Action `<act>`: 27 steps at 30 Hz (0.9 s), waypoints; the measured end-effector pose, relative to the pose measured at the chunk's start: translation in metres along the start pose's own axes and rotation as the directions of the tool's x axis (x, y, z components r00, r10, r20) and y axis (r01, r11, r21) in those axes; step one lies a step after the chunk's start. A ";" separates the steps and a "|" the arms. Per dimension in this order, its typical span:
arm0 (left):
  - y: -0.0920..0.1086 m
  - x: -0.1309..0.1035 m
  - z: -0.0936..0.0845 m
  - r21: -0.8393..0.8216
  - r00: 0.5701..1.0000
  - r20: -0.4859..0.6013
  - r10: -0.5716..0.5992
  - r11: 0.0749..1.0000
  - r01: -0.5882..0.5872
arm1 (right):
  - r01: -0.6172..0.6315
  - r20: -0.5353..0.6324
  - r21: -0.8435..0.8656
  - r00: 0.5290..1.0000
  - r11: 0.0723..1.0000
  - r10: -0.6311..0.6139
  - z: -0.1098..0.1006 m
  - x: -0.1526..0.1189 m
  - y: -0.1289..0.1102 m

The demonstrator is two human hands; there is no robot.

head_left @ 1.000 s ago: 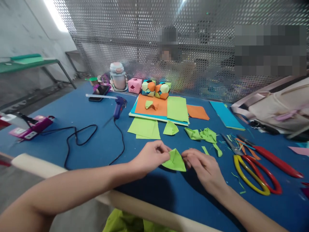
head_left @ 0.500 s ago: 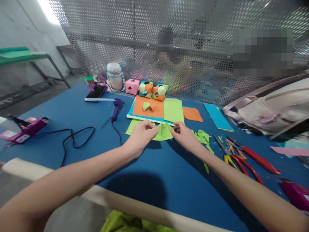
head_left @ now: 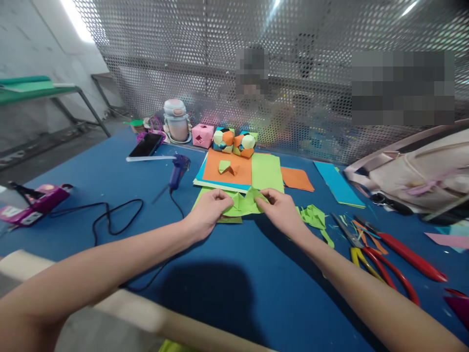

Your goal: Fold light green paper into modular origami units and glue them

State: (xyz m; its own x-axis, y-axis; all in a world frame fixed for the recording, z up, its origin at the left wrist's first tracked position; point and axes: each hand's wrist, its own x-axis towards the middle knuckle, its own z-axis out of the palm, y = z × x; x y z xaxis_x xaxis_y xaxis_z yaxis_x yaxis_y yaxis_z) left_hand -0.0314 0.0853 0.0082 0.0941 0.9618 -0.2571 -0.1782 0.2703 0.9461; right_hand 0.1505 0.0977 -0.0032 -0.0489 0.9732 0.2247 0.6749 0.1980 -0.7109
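Observation:
A creased piece of light green paper (head_left: 243,204) is stretched between both hands above the blue tabletop. My left hand (head_left: 211,209) pinches its left end between thumb and fingers. On the other side, my right hand (head_left: 279,208) grips the right end the same way. Folds stand up in the middle of the paper. Just beyond lies a stack of orange, blue and green sheets (head_left: 267,171), with a small folded green and orange piece (head_left: 227,168) on top. Another green sheet lies partly hidden under my left hand.
A blue glue gun (head_left: 178,171) with a cord lies to the left, near a phone (head_left: 146,145) and a bottle (head_left: 177,122). Paper cubes (head_left: 224,140) stand at the back. Scissors (head_left: 370,252), a red-handled tool (head_left: 410,254) and green scraps (head_left: 313,216) are at right, a bag (head_left: 414,171) beyond.
The green paper is spread wider between my hands, and my right fingers now clasp its edge more fully. The view has shifted slightly; the surrounding things stay put.

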 end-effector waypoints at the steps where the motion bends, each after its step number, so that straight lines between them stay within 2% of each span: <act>1: -0.001 0.001 -0.002 -0.004 1.000 -0.014 0.007 1.000 -0.007 | -0.006 -0.024 0.020 1.000 1.000 0.007 -0.002 0.002 0.000; 6: 0.000 0.006 -0.009 0.014 0.996 -0.085 0.040 0.999 -0.039 | -0.023 -0.076 0.197 0.996 0.980 0.039 -0.006 0.009 0.005; 9: 0.002 0.006 -0.010 -0.029 0.996 -0.072 0.049 0.998 -0.051 | 0.030 -0.100 0.115 0.995 0.993 -0.018 -0.002 0.010 0.003; 12: 0.003 0.005 -0.010 -0.017 0.997 -0.032 0.077 0.997 -0.077 | 0.145 -0.127 -0.012 0.981 0.989 -0.145 0.005 0.008 -0.002; 15: 0.000 0.003 -0.007 0.040 0.993 -0.015 0.117 0.992 -0.116 | 0.204 -0.086 -0.004 0.975 0.979 -0.204 0.011 0.004 -0.009; 19: -0.008 0.001 -0.002 0.015 0.991 -0.041 0.125 0.992 -0.125 | 0.092 0.016 0.229 0.995 0.969 -0.099 0.017 -0.003 -0.016; 23: -0.012 0.000 0.001 0.033 0.983 -0.099 0.152 0.988 -0.150 | -0.075 0.155 0.499 0.988 0.863 -0.004 0.021 -0.012 -0.018; 27: -0.014 -0.002 0.002 0.007 0.979 -0.142 0.145 0.989 -0.146 | -0.169 0.224 0.604 0.974 0.779 0.037 0.027 -0.019 -0.018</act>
State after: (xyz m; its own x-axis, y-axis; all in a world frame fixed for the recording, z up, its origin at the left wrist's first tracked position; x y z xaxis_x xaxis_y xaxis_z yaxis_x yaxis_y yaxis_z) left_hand -0.0269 0.0791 -0.0045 -0.0727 0.9872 -0.1420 -0.1834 0.1267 0.9748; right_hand 0.1196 0.0792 -0.0127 -0.1878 0.9813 0.0430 0.0897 0.0607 -0.9941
